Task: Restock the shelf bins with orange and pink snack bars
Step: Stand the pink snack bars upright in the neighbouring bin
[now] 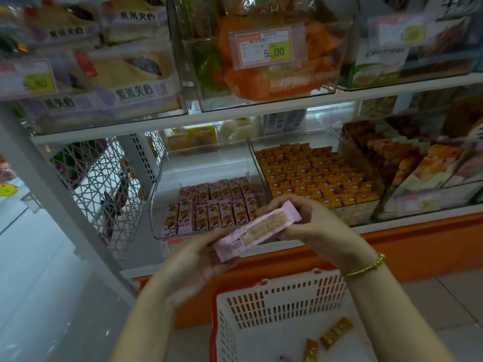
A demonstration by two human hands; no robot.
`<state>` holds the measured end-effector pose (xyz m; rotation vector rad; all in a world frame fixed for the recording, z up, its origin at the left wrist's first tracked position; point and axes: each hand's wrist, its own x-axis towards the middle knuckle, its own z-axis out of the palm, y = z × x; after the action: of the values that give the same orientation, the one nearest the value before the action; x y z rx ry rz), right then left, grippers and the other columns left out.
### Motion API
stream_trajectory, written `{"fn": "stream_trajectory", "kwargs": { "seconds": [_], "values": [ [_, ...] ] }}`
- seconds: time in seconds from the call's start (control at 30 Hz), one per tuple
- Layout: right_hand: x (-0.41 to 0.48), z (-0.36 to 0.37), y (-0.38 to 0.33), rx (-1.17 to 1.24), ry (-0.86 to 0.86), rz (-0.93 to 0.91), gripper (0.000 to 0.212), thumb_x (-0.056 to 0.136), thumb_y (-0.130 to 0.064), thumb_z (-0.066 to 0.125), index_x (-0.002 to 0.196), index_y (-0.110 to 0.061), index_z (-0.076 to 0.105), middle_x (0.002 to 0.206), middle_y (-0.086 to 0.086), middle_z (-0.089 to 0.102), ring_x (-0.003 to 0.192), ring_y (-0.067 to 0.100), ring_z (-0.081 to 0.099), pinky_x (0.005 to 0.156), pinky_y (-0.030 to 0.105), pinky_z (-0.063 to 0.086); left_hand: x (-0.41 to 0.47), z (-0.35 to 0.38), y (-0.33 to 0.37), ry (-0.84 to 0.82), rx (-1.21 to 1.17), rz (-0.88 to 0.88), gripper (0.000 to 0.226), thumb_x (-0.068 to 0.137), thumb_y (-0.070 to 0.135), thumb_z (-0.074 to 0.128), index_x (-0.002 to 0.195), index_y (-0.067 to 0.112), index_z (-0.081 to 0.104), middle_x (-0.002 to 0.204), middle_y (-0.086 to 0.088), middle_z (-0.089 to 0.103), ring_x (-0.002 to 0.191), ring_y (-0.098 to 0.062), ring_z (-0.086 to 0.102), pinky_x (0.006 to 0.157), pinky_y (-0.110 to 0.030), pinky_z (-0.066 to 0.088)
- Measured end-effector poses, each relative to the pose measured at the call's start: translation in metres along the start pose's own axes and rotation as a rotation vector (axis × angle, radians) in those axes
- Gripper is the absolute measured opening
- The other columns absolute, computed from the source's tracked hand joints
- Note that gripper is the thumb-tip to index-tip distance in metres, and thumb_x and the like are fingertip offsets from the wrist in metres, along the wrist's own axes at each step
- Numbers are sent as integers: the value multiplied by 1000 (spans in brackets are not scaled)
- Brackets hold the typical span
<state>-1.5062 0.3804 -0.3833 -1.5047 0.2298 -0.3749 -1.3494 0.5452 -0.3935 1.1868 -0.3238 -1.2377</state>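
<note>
Pink snack bar [257,232] held at both ends.
Fingers of my left hand [193,262] and right hand [308,223] pinch it; I think a loose grip may drop it into the basket [227,291].

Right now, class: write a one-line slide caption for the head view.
Left hand and right hand hold a pink snack bar before the shelf bin, basket below.

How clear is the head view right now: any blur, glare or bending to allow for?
Head view: the pink bar in the left hand and right hand is soft, its print unreadable; upper clear bins smear and catch glare, though the 5.00 tag reads; wide-angle bend slants the shelf post and bows the shelf edges.
</note>
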Motion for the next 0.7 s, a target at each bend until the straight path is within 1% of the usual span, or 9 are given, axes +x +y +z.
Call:
{"fn": "stream_trajectory", "kwargs": {
  "seconds": [0.13,0.2,0.3,0.37,0.43,0.5,0.6,0.63,0.7],
  "values": [
    [18,4,-4,-4,-117,-22,31,79,22,53,94,-5,56,113,6,67,111,24,62,83,35,56,0,0,-1,-162,-57,-104,43,81,28,54,117,4,62,114,-29,63,82,-29,70,64,-31,60],
    [29,7,-2,-19,-36,-13,34,81,23,47,102,-2,57,115,9,65,108,22,64,81,30,56,3,0,1,-130,-28,-26,39,80,23,56,113,2,64,107,-26,67,78,-25,70,62,-27,59],
    [50,9,9,3,249,77,31,91,2,52,120,-9,58,109,8,69,98,17,68,83,30,56,12,-2,-2,67,187,176,38,79,23,63,114,8,63,107,-14,70,92,-23,69,73,-25,57],
    [61,16,14,52,276,141,27,96,-20,52,119,-8,59,101,8,72,93,19,70,83,30,56,18,0,-5,299,504,338,26,82,27,66,109,28,64,111,0,68,95,-13,67,78,-20,52],
    [73,24,19,-66,261,150,36,91,-30,60,120,-9,58,102,9,71,90,20,70,80,31,58,19,3,-7,461,825,487,33,86,34,64,119,34,59,111,14,59,94,2,57,76,-9,42],
    [87,31,18,-113,280,145,43,85,-21,69,123,-9,53,110,9,65,93,21,69,78,31,59,22,4,-8,505,944,567,48,86,37,63,132,31,50,108,19,54,85,13,50,69,1,39],
    [113,31,13,-87,289,87,37,83,-6,69,117,-7,54,112,12,62,99,26,65,80,37,58,27,-4,-5,531,965,610,46,87,31,65,127,39,44,100,29,51,88,13,51,69,4,36],
    [125,28,14,-142,320,52,33,83,-7,70,113,-9,56,112,13,62,100,27,64,83,41,57,28,-10,-3,571,981,615,42,88,30,64,126,37,48,104,29,53,98,7,54,76,0,38],
    [151,21,17,-263,354,11,26,82,-9,70,106,-12,60,109,13,64,100,28,63,87,45,54,30,-26,0,705,1003,612,42,90,29,60,131,25,52,125,14,57,117,-10,53,93,-18,41]
  ]
}}
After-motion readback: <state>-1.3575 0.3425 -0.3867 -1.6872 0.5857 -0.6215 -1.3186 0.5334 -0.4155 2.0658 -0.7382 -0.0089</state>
